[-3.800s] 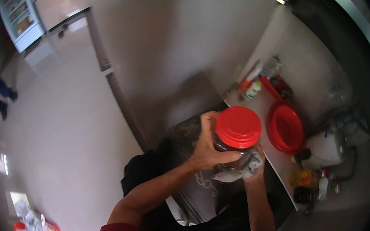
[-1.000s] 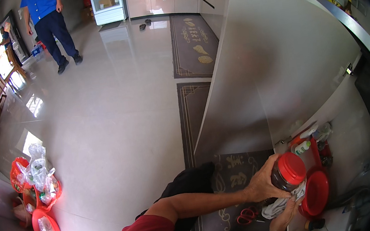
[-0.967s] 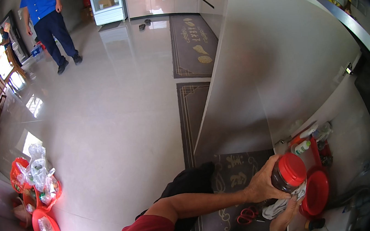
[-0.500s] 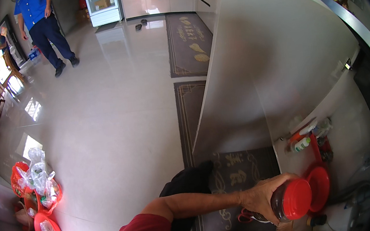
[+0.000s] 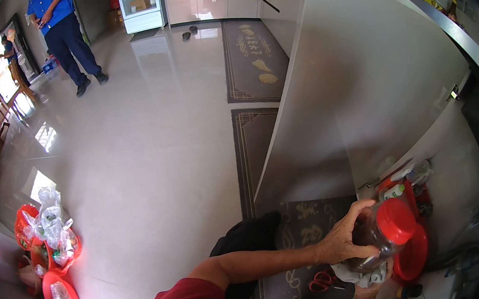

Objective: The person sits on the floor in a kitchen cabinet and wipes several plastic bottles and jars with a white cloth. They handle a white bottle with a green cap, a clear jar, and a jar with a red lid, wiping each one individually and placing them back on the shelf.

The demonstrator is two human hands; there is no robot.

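A clear plastic jar (image 5: 370, 234) with a red screw lid (image 5: 396, 221) is tilted toward the open cabinet at the lower right. My left hand (image 5: 346, 240) grips its side, thumb and fingers spread around the wall. Below the jar, my right hand (image 5: 366, 293) presses a pale cloth (image 5: 362, 275) against its lower part; most of those fingers are hidden. Red-handled scissors (image 5: 322, 281) lie on the dark mat just left of my right hand. Past the lid, inside the cabinet, sits a red plastic basin (image 5: 415, 256).
An open cabinet door (image 5: 357, 87) rises ahead of me. A bottle with a green cap (image 5: 394, 191) stands in the cabinet. Red baskets with plastic bags (image 5: 51, 223) are on the floor at left. A person in a blue shirt (image 5: 59, 16) stands far off; dark mats (image 5: 252, 58) run along the counters.
The jar has moved slightly up and farther into view, uncovering the cloth beneath it and the scissors. My left fingers have shifted around its side. The distant person's hands have come together.
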